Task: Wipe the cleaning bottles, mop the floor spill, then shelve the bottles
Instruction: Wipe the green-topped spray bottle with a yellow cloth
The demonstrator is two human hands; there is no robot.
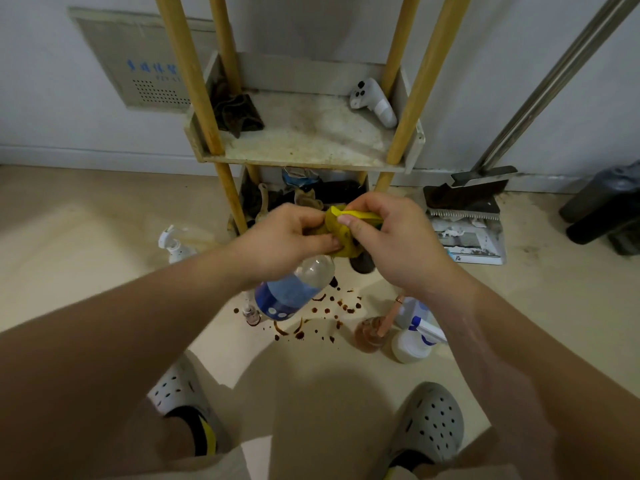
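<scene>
— Yellow cloth bunched between both hands. Left hand pinches one end with thumb and fingers, right hand pinches the other.
— Bottle?
— Clear bottle, blue label, tilted, just below the left hand, over the brown spill on the floor. Neck and cap are hidden behind cloth and fingers.
— Held or standing?
— Can't tell. Grip area is hidden.
— Others?
— Spray bottle near the shelf's front left post, half blocked by the left arm. Pump bottle right of the spill, top cut by the right wrist.
</scene>
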